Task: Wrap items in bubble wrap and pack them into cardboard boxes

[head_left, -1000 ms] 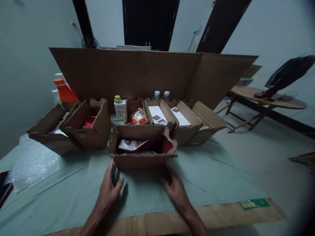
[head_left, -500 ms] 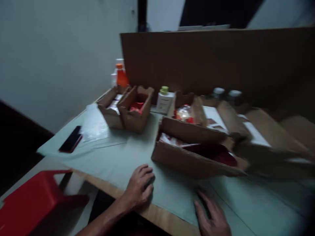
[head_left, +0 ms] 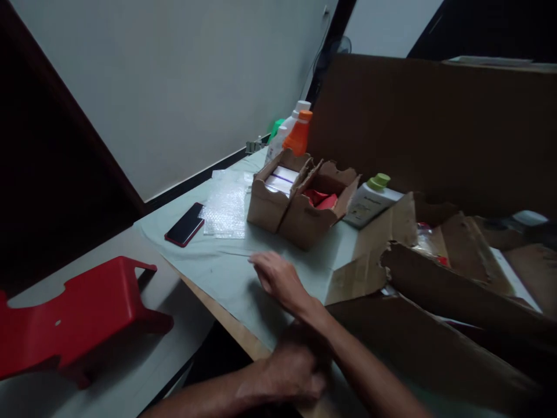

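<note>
My right hand (head_left: 276,278) reaches left over the cloth-covered table (head_left: 217,261), its forearm crossing above my left hand. Its fingers are loosely extended and bent a little, and I see nothing held in them. My left hand (head_left: 293,368) is low at the table's front edge, dark and smeared by motion, with its fingers largely hidden. Beyond the right hand stand two cut-down cardboard boxes: one box (head_left: 267,209) has white packets inside, the other box (head_left: 300,229) red packets. To my right is a larger open cardboard box (head_left: 404,342) with its flaps raised.
A phone (head_left: 185,225) lies beside bubble wrap (head_left: 225,209). Behind the boxes are an orange bottle (head_left: 298,136), white bottles and a white bottle with a green cap (head_left: 372,200). A cardboard panel (head_left: 435,128) stands at the back. A red stool (head_left: 96,310) is at left.
My view has turned left. My right hand has swung left across the left one, and the hands, apart before, now overlap in view. The large box looks closer, with its flaps showing.
</note>
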A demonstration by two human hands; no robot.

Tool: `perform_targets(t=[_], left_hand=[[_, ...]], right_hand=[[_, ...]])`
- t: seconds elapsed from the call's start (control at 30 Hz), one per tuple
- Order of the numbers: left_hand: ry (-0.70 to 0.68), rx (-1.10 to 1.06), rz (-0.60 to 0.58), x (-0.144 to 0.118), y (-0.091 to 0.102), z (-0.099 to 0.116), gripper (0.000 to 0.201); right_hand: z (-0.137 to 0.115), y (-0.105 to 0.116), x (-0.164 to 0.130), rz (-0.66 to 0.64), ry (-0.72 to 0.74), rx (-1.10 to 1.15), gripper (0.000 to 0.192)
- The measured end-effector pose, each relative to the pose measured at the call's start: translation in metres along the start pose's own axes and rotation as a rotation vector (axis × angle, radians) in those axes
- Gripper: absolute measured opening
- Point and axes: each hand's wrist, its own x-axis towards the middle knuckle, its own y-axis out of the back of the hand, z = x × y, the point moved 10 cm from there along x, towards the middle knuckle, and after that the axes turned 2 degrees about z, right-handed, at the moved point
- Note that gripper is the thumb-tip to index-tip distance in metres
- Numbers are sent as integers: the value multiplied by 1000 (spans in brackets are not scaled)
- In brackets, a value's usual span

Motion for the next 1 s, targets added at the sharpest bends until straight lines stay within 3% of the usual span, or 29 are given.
perform_targets(t=[0.03,0.13,0.2,0.3,0.37,0.47,0.6,0.73,0.83,0.93,1.0], left_hand=[[-47,-63,-24,0,-1,5,18],[-139,-278,-37,-1,2,17,34],[-87,-370,-3,0,4,11,42],[-1,-459,-2,2,-5,1,45],[-2,-480,-21,3,-12,-2,44],[-15,-500,-25,4,-17,-4,41],[168,-703,112,7,0,-21,18],[550,-1342,402,-5,36,-59,35],[634,-1740,528,-14,71,-73,43],[582,-1713,498,-18,110,-82,62],[608,-1612,489,-23,122,-90,63]], right_hand=[[4,-17,32,-89,-10,-71,32],[15,-51,106,-142,-14,-126,42],[24,-69,134,-156,-20,-128,38],[38,-87,148,-180,-42,-111,27],[45,-87,150,-166,-66,-83,28],[48,-69,150,-97,-121,-31,30],[36,-27,142,36,-157,55,31],[21,22,93,131,-131,179,32],[17,57,19,191,-125,398,28],[16,77,-72,172,-187,548,24],[15,78,-134,126,-278,591,23]])
